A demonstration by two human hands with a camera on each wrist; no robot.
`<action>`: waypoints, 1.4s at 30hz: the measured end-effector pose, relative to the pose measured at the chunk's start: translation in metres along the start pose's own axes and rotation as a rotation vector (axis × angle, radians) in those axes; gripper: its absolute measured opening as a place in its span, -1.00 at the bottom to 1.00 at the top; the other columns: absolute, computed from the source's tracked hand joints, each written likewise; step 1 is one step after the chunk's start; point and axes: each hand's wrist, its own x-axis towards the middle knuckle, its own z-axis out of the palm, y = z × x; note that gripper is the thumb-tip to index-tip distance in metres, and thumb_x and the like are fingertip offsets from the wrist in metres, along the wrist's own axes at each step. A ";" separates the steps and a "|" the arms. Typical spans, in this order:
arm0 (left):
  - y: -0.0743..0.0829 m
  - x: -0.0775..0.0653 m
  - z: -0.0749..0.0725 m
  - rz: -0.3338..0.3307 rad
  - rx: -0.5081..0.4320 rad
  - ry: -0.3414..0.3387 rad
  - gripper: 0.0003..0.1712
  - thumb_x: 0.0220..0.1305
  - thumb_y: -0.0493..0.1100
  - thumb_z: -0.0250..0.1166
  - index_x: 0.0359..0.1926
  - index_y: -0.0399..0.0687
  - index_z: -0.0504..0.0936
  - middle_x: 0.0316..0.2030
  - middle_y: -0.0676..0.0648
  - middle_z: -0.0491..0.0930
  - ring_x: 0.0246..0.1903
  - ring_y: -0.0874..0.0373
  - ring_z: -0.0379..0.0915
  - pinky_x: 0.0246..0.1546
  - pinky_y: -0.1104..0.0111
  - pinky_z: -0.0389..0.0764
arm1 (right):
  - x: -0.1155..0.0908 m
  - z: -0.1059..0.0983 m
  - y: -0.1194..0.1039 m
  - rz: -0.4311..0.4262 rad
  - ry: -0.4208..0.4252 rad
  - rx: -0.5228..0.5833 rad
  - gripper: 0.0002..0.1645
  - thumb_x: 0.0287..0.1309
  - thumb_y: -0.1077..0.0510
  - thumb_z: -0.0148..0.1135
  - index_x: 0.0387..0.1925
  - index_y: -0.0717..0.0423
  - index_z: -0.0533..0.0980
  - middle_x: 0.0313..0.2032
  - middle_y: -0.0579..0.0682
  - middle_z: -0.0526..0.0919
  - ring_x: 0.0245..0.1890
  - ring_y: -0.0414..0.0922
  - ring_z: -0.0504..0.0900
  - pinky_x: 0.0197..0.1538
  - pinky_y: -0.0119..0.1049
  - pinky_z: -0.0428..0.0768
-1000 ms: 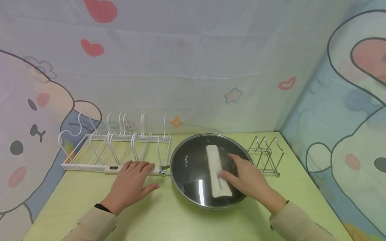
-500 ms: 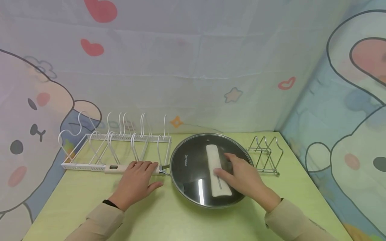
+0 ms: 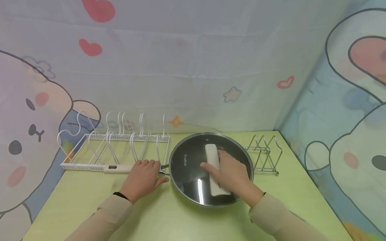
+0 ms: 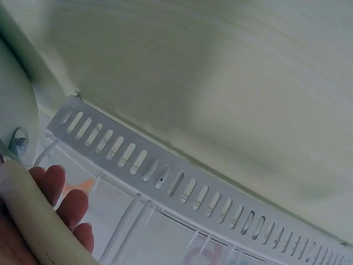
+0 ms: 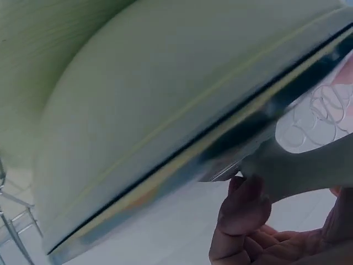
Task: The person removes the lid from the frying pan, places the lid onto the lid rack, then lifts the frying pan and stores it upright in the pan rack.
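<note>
Both hands have shifted since half a second ago: seen from my head, my right hand has come leftward over the lid handle, thumb across it, and my left hand has slid along the pan handle towards the pan. Lid and pan have stayed put, one upon the other on the table, between the white rack on my left and the silver rack on my right. By my reckoning only the taking hold is done; any lifting remains, and neither piece stands in a rack.

From my left wrist, my fingers curl round the pan handle, the white rack's slotted bar near them.

From my right wrist, I have the lid handle gripped, and the lid looks seated along whatever pan edge shows.
</note>
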 end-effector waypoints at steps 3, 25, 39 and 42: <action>0.000 0.003 0.003 0.005 0.015 0.004 -0.35 0.28 0.39 0.42 -0.31 -0.11 0.49 -0.45 -0.05 0.60 -0.40 -0.07 0.60 -0.30 0.09 0.61 | 0.002 0.004 -0.006 0.029 0.002 -0.010 0.12 0.21 -0.66 0.20 0.49 0.02 0.39 -0.21 -0.10 0.69 -0.41 -0.18 0.63 -0.33 -0.21 0.52; -0.007 0.005 0.012 0.086 0.080 0.070 -0.35 0.26 0.40 0.39 -0.41 -0.05 0.39 -0.61 0.02 0.40 -0.60 0.07 0.42 -0.50 0.24 0.50 | 0.010 0.012 -0.028 0.090 -0.034 -0.143 -0.10 0.26 -0.20 0.37 0.24 0.46 0.33 -0.08 0.26 0.54 -0.41 0.03 0.59 -0.41 -0.09 0.65; -0.009 0.005 0.018 0.088 0.078 0.086 -0.34 0.27 0.42 0.38 -0.41 -0.05 0.41 -0.61 0.03 0.43 -0.59 0.06 0.46 -0.50 0.22 0.52 | 0.010 0.009 -0.027 0.079 -0.051 -0.113 -0.18 0.25 -0.11 0.35 0.23 0.44 0.32 -0.13 0.21 0.52 -0.42 0.03 0.59 -0.45 -0.14 0.62; -0.010 0.005 0.018 0.090 0.083 0.089 -0.33 0.26 0.43 0.38 -0.41 -0.05 0.41 -0.62 0.03 0.42 -0.60 0.06 0.45 -0.50 0.23 0.52 | 0.010 0.009 -0.026 0.081 -0.055 -0.104 -0.19 0.24 -0.09 0.36 0.24 0.43 0.32 -0.16 0.20 0.51 -0.43 0.02 0.59 -0.47 -0.15 0.60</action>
